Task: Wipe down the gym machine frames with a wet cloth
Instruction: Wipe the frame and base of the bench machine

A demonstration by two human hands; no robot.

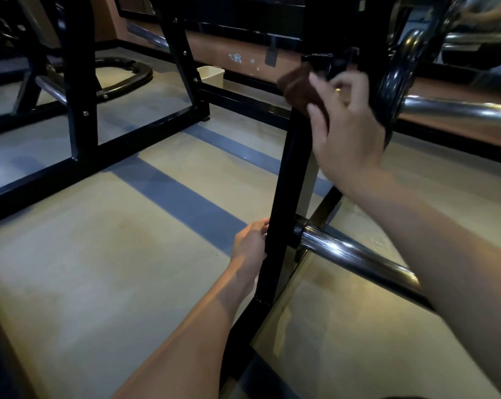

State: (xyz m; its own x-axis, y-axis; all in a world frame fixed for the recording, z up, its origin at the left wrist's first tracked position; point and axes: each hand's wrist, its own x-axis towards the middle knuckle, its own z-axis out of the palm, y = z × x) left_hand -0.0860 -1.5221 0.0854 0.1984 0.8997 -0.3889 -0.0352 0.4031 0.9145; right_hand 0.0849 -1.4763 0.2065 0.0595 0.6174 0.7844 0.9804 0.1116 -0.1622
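Note:
A black upright post [289,180] of the gym machine frame rises in the middle right of the head view. My right hand [347,131] grips a dark brown cloth [296,87] and holds it against the upper part of that post. Lower down, my left hand [250,244] grips the same post from its left side, fingers curled round its edge, just beside a chrome peg [355,254] that sticks out toward me.
Black floor rails [79,165] of the frame cross the beige floor with blue stripes. A chrome bar with a black plate [393,93] hangs at the upper right. A small cream bin [210,76] stands by the wall. A curved black handle [122,79] lies at the upper left.

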